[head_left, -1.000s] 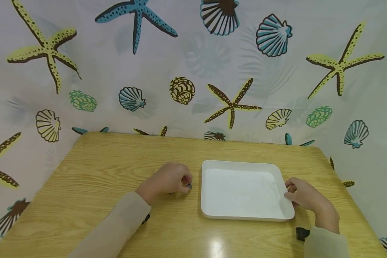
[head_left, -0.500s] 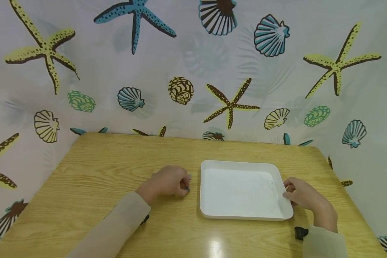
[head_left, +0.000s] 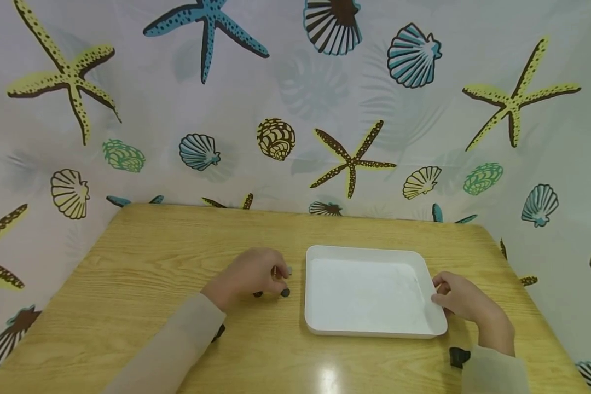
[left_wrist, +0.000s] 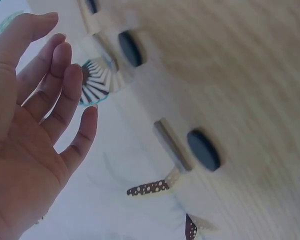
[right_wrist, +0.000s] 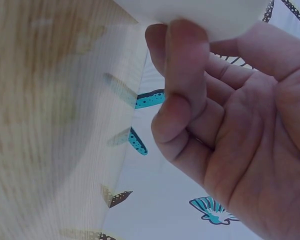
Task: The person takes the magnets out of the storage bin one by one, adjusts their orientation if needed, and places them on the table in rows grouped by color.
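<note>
In the head view, my left hand (head_left: 251,276) hovers over the table left of the white tray (head_left: 369,295). Its fingers are loosely bent and hold nothing, as the left wrist view confirms. A dark oval piece (head_left: 285,293) lies just under its fingertips, with a small grey bar (head_left: 289,270) beyond. The left wrist view shows two dark ovals, one nearer (left_wrist: 204,149) and another farther (left_wrist: 130,48), each beside a grey bar (left_wrist: 172,145). My right hand (head_left: 465,298) pinches the tray's right wall between thumb and fingers.
The wooden table (head_left: 177,246) ends at a cloth (head_left: 251,98) printed with shells and starfish, which hangs behind and on both sides. Another dark piece (head_left: 258,294) shows partly under the left hand. A dark end (left_wrist: 91,6) pokes in at the wrist view's top.
My left fingers held a small dark piece earlier; now they have parted and the oval lies on the table. The hand has drawn slightly left. The right hand and tray have stayed put.
</note>
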`<state>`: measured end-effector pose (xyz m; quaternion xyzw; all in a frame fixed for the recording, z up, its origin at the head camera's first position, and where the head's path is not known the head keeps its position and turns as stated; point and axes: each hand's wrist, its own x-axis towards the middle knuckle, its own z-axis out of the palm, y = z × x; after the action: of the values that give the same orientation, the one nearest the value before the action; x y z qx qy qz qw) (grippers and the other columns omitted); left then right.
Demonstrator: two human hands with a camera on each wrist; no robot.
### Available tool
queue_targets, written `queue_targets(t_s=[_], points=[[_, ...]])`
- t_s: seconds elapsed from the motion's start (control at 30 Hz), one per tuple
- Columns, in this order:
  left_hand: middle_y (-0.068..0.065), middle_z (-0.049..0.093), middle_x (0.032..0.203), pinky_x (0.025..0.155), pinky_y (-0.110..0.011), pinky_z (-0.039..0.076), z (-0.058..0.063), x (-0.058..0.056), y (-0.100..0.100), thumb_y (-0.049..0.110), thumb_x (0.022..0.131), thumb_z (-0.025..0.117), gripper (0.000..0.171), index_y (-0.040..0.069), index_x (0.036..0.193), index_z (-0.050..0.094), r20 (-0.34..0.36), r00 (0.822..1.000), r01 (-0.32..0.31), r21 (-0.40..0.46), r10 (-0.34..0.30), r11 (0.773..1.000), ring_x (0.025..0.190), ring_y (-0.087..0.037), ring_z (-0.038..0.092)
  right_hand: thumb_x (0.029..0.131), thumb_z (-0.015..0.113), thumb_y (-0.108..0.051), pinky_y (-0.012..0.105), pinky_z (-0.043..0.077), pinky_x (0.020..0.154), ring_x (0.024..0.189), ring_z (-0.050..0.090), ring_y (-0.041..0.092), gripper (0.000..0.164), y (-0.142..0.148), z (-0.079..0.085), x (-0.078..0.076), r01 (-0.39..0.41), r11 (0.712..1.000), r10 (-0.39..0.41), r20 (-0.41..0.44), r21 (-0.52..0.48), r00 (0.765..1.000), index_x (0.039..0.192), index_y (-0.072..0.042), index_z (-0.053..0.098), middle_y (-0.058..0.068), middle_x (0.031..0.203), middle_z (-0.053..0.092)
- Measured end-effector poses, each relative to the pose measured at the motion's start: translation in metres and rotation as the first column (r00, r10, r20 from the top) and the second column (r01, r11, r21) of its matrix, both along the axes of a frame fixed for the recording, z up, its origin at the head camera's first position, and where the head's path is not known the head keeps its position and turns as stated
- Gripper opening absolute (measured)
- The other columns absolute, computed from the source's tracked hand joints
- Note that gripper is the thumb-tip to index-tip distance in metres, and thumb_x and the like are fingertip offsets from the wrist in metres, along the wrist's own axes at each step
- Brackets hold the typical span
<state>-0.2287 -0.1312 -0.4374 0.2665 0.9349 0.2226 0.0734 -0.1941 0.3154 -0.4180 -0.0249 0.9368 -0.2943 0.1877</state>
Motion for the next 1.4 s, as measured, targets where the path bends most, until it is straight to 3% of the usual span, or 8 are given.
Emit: queue_targets(t_s=[0.23,0.47,0.8,1.1,1.23,1.4], points=[[0.007,0.071,0.099,0.072,-0.028,0.052,0.013,-0.005,-0.014,0.030,0.088,0.079,0.017,0.018,0.100,0.080,-0.078,0.996,-0.034,0.021,0.036,0.999,0.085,-0.009,0.061,0.102,0.060,-0.008,0.035,0.055,0.072,0.079,0.060,0.020,0.032,0.001,0.000,0.000,-0.007,1.000,0.007,-0.014,-0.009,1.000,0.127,0.010,0.052,0.015,0.100,0.060],[0.000,0.072,0.100,0.077,-0.034,0.054,0.023,-0.002,-0.022,0.028,0.087,0.081,0.028,0.012,0.110,0.078,-0.076,0.992,-0.098,0.044,0.101,0.994,0.091,-0.018,0.065,0.102,0.060,-0.008,0.035,0.054,0.071,0.078,0.059,0.020,0.033,0.002,0.000,-0.001,-0.008,1.000,0.007,-0.010,-0.019,1.000,0.127,0.011,0.052,0.015,0.099,0.061],[-0.006,0.072,0.110,0.079,-0.037,0.053,0.021,0.013,-0.036,0.028,0.091,0.078,0.036,0.011,0.122,0.073,-0.036,0.983,-0.178,0.105,0.182,0.978,0.099,-0.025,0.065,0.102,0.059,-0.009,0.036,0.056,0.073,0.078,0.061,0.019,0.034,0.002,0.001,0.000,-0.006,1.000,0.006,0.007,-0.020,1.000,0.128,0.011,0.051,0.015,0.098,0.061],[-0.008,0.072,0.116,0.075,-0.036,0.053,0.012,0.025,-0.059,0.028,0.094,0.073,0.040,0.012,0.131,0.069,-0.061,0.951,-0.291,0.149,0.302,0.945,0.103,-0.026,0.066,0.102,0.061,-0.014,0.037,0.056,0.074,0.079,0.063,0.020,0.036,0.000,0.007,0.000,0.005,1.000,-0.005,-0.002,0.013,1.000,0.127,0.009,0.052,0.015,0.098,0.061],[-0.009,0.071,0.123,0.078,-0.041,0.055,0.012,0.031,-0.063,0.027,0.095,0.073,0.041,0.010,0.131,0.068,-0.086,0.936,-0.327,0.148,0.341,0.934,0.105,-0.027,0.067,0.103,0.063,-0.028,0.037,0.053,0.076,0.087,0.061,0.023,0.044,-0.001,0.010,-0.001,0.011,0.997,-0.010,-0.009,0.072,1.000,0.128,0.007,0.054,0.017,0.105,0.063],[-0.009,0.072,0.120,0.080,-0.046,0.057,0.015,0.036,-0.060,0.028,0.094,0.074,0.041,0.009,0.130,0.069,-0.165,0.914,-0.352,0.133,0.371,0.926,0.105,-0.029,0.068,0.102,0.060,-0.046,0.044,0.054,0.085,0.102,0.061,0.031,0.063,-0.004,0.014,-0.003,0.022,0.994,-0.018,-0.039,0.107,0.999,0.136,0.007,0.051,0.025,0.123,0.061]])
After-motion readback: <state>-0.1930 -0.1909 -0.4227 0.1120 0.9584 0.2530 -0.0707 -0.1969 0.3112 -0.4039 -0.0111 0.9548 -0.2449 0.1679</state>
